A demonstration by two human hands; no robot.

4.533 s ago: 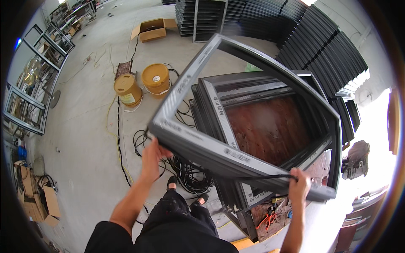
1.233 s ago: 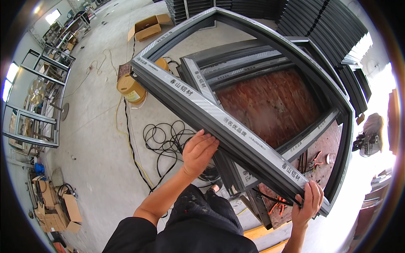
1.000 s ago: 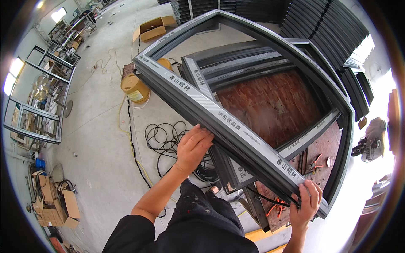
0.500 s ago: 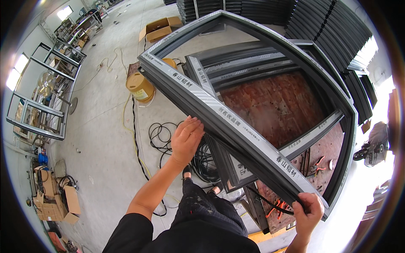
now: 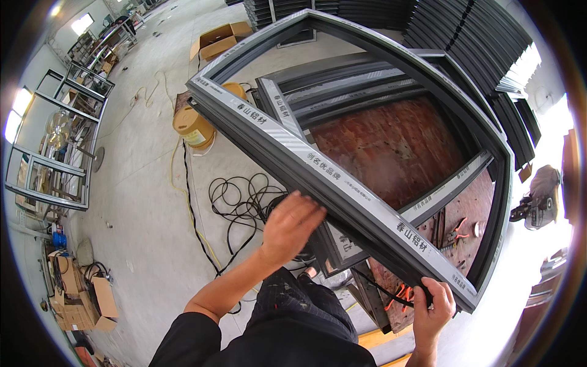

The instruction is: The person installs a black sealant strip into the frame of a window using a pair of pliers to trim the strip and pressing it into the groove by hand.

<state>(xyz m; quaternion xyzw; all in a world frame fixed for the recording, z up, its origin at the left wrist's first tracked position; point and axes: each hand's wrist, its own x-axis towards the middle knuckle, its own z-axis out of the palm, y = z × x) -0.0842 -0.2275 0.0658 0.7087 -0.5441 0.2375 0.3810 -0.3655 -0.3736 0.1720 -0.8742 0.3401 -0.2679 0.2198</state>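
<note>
The biggest thing I see is a dark grey frame with pale, printed film, sloping across the middle and right of the frame of view, its near bar running from upper left to lower right. Beneath it, other dark frames lie on a worn, reddish tabletop. A loose coil of black cable sprawls on the floor at centre left, and a yellow bucket stands above it. The person's left hand is near the centre, fingers bent at the bar's dark side; they're blurred, so I can't tell whether they grip. At lower right, the right hand pinches a thin black strip against the bar. Small orange-handled pliers lie just beside that strip.
</note>
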